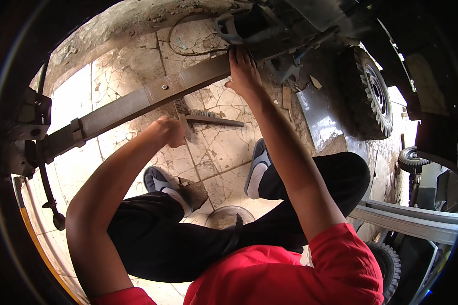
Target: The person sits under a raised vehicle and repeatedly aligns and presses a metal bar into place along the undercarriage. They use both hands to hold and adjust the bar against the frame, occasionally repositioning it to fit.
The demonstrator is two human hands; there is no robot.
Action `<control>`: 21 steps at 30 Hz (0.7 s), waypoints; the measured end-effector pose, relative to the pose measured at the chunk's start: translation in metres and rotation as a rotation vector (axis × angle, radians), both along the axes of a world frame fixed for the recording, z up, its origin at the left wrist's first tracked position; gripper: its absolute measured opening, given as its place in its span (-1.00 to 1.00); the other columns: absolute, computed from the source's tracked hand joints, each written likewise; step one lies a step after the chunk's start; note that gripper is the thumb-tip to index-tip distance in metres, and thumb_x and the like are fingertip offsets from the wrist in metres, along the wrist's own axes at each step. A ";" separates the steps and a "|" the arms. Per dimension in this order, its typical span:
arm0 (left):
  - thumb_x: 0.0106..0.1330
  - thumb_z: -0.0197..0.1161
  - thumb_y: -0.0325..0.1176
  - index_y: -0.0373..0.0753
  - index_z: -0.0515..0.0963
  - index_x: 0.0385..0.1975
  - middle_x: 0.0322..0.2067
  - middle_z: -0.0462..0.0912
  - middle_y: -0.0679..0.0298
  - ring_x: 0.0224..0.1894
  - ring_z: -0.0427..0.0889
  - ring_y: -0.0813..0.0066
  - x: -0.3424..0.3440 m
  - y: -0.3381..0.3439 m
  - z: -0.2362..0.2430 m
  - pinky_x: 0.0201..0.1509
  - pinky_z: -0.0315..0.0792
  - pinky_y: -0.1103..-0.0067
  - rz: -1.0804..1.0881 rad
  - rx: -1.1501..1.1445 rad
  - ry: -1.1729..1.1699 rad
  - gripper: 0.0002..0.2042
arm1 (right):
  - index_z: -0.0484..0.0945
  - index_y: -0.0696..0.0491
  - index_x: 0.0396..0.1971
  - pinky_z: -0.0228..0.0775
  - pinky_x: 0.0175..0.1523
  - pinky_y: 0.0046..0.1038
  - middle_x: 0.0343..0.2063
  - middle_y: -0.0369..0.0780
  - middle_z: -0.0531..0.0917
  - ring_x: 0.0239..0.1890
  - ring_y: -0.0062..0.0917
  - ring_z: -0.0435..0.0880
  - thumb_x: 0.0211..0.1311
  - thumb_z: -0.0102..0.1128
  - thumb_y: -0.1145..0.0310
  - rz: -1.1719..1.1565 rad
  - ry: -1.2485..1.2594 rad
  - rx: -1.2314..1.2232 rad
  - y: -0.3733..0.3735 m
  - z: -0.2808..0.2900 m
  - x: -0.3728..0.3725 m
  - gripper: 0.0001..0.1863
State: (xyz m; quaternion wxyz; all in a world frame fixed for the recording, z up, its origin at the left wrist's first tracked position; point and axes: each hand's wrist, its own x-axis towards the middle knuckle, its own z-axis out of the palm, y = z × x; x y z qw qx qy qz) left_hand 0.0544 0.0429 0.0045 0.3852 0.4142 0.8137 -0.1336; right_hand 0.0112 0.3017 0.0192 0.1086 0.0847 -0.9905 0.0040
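A long grey-brown metal beam (117,109) runs slantwise in front of me, with a collar near its left end. My right hand (245,71) rests on the beam's right part, fingers stretched across the top and thumb apart. Below the middle of the beam, my left hand (172,132) is closed, against a narrow tan piece with bristle-like stuff above it. What exactly the fingers hold is hard to make out. A brush (216,121) with grey bristles and a dark handle lies on the cracked tile floor just right of that hand.
A large treaded wheel (374,94) stands at the right, with smaller tyres (412,160) beyond. Pale metal rails (407,221) lie lower right. A round pan (229,217) sits between my legs. Dark machine parts (249,25) and a thin looped cable (171,43) are behind the beam.
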 end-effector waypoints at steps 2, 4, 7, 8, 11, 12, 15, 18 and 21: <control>0.41 0.11 0.03 -0.28 0.65 -0.04 -0.05 0.71 0.06 0.07 0.66 0.11 0.000 -0.004 0.000 0.15 0.52 0.28 -0.005 0.023 0.010 -0.54 | 0.10 0.22 0.39 0.06 0.51 -0.17 0.42 0.13 0.09 0.47 -0.05 0.11 -0.23 0.67 0.17 -0.006 -0.027 -0.036 0.003 -0.004 0.007 0.19; 0.41 0.12 0.03 -0.27 0.65 -0.03 -0.05 0.71 0.06 0.08 0.66 0.11 0.003 -0.010 -0.001 0.15 0.51 0.28 0.004 0.045 0.009 -0.54 | 0.10 0.23 0.39 0.07 0.51 -0.18 0.41 0.14 0.10 0.47 -0.04 0.12 -0.25 0.68 0.15 0.004 -0.039 -0.060 0.005 -0.004 0.017 0.21; 0.41 0.13 0.03 -0.26 0.65 -0.02 -0.03 0.70 0.06 0.08 0.65 0.11 0.003 -0.013 -0.007 0.16 0.51 0.27 0.009 -0.006 0.006 -0.54 | 0.10 0.24 0.39 0.10 0.50 -0.18 0.38 0.15 0.14 0.46 -0.04 0.15 -0.31 0.70 0.10 0.021 -0.038 -0.100 0.005 0.000 0.022 0.26; 0.39 0.15 0.03 -0.24 0.62 0.01 -0.04 0.70 0.05 0.08 0.65 0.09 0.003 -0.014 -0.009 0.16 0.50 0.25 0.023 -0.010 -0.006 -0.55 | 0.10 0.24 0.39 0.10 0.50 -0.17 0.39 0.16 0.14 0.46 -0.04 0.15 -0.32 0.71 0.09 0.025 -0.046 -0.123 0.004 0.003 0.017 0.27; 0.35 0.20 0.04 -0.19 0.56 0.07 -0.06 0.70 0.04 0.07 0.64 0.06 -0.001 -0.008 -0.007 0.18 0.49 0.22 0.026 -0.006 -0.015 -0.53 | 0.10 0.24 0.39 0.11 0.49 -0.16 0.38 0.16 0.13 0.45 -0.03 0.16 -0.33 0.71 0.06 0.043 -0.023 -0.141 0.009 0.006 -0.001 0.28; 0.35 0.19 0.04 -0.20 0.56 0.08 -0.05 0.69 0.04 0.07 0.64 0.06 0.000 -0.008 -0.007 0.18 0.49 0.22 0.020 -0.002 -0.013 -0.52 | 0.10 0.24 0.38 0.12 0.49 -0.16 0.38 0.16 0.13 0.45 -0.03 0.16 -0.33 0.71 0.06 0.057 -0.012 -0.141 0.008 0.006 -0.005 0.28; 0.35 0.19 0.04 -0.20 0.55 0.09 -0.04 0.69 0.04 0.08 0.64 0.07 0.000 -0.007 -0.008 0.19 0.49 0.23 0.018 -0.015 -0.007 -0.52 | 0.10 0.24 0.38 0.13 0.48 -0.16 0.38 0.16 0.14 0.44 -0.02 0.17 -0.31 0.70 0.05 0.034 -0.027 -0.099 0.002 0.003 -0.008 0.26; 0.35 0.19 0.04 -0.20 0.56 0.09 -0.03 0.69 0.04 0.07 0.65 0.08 -0.001 -0.006 -0.009 0.18 0.50 0.24 0.016 0.003 -0.005 -0.51 | 0.10 0.24 0.38 0.13 0.48 -0.15 0.38 0.16 0.14 0.45 -0.01 0.17 -0.29 0.69 0.03 0.059 0.005 -0.128 0.009 -0.003 0.004 0.26; 0.39 0.14 0.02 -0.24 0.63 0.00 -0.04 0.70 0.05 0.05 0.67 0.09 0.000 -0.011 -0.010 0.12 0.53 0.25 0.013 -0.015 0.000 -0.55 | 0.11 0.24 0.38 0.12 0.49 -0.15 0.39 0.15 0.14 0.45 -0.01 0.16 -0.28 0.68 0.00 0.067 -0.056 -0.129 0.015 0.004 0.015 0.25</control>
